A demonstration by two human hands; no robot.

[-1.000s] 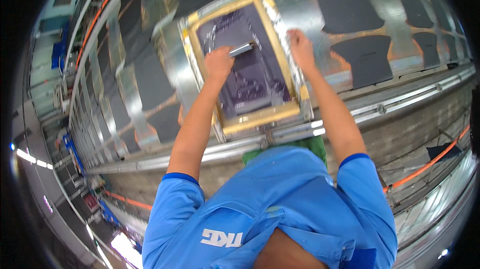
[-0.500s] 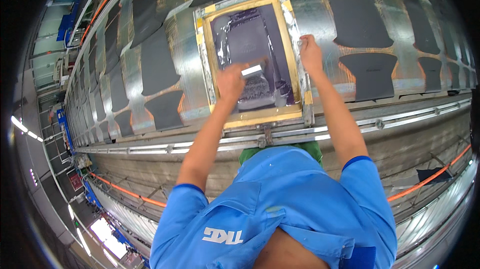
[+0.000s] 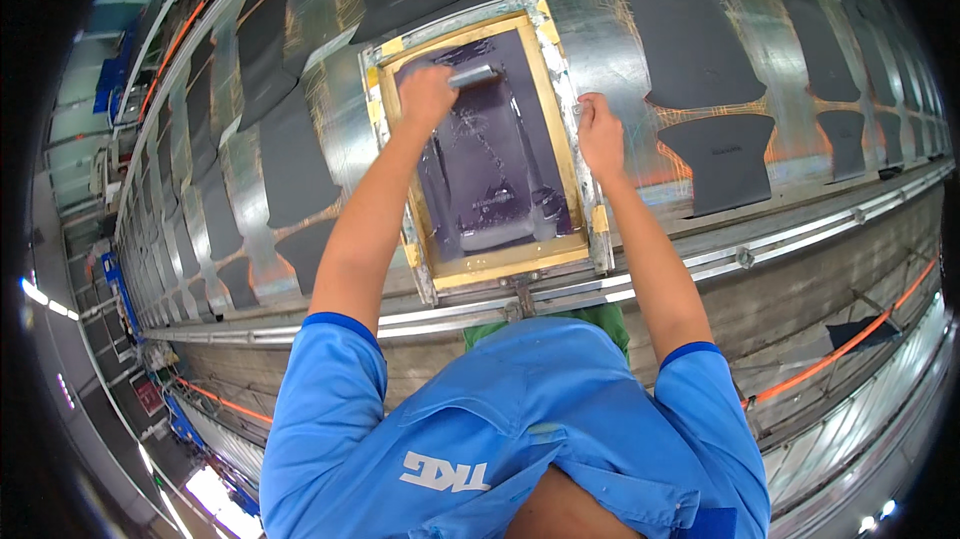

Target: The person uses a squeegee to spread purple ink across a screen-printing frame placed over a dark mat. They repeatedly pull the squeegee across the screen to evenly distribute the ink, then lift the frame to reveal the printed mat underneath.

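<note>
A screen printing frame with a yellowish inner border and a stained metal outer edge lies on the long table in front of me. Its mesh is dark purple, with wet, shiny ink smears. My left hand is closed around a squeegee with a pale metallic bar, held over the upper left part of the mesh. At the frame's right edge, my right hand has its fingers curled against the metal side, seemingly gripping it. The fingertips are partly hidden.
Dark grey cut panels lie in rows on the shiny metal table, left and right of the frame. A metal rail runs along the near table edge. Behind it on the right stretches an orange pipe.
My left hand has carried the squeegee from the lower part of the mesh up toward its far end. My right hand stays at the frame's right edge. The whole view has shifted slightly.
</note>
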